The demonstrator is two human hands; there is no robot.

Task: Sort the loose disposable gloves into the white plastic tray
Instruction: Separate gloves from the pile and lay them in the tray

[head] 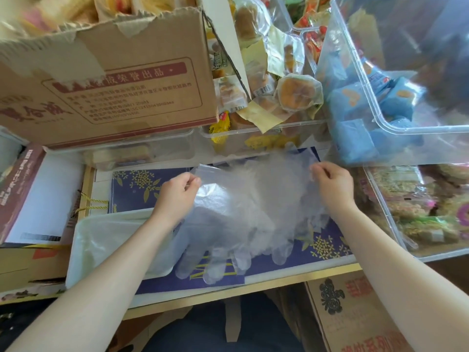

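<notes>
Left hand (179, 193) pinching upper-left edge of clear gloves (243, 212), thumb & fingers closed on the thin film near the cuff. Right hand (332, 184) pinching upper-right edge of same bunch, thumb & forefinger pressed together on the plastic. Both hands well apart, film stretched between them, lifted at the cuff end, glove fingers drooping toward the near edge. Bunch looks like several gloves layered; exact count not clear, too see-through. Glove fingertips resting on the blue mat (142, 184) w/ gold flower print, a few overlapping the right end of the white tray (83, 240). Tray sitting at lower left, just beside the left forearm, long side running left-right, partly on the blue mat; more clear film inside near its right end, hard to tell if separate gloves or part of held bunch. Behind hands: cardboard box (106, 85) w/ red print & torn tape, upper left, tilted toward camera. Centre back: clear bin (253, 134) full of wrapped cakes (297, 91). Upper right: another clear bin (380, 80), tilted, resting over a bin of blue snack packs (355, 138). Far right: clear bin w/ rice crackers (411, 209) in wrappers. Lower right, below table edge: brown carton (355, 313) w/ red lettering. Dark trousers (228, 331) at bottom centre. Maroon box (17, 186) on far left, standing beside a white surface.
</notes>
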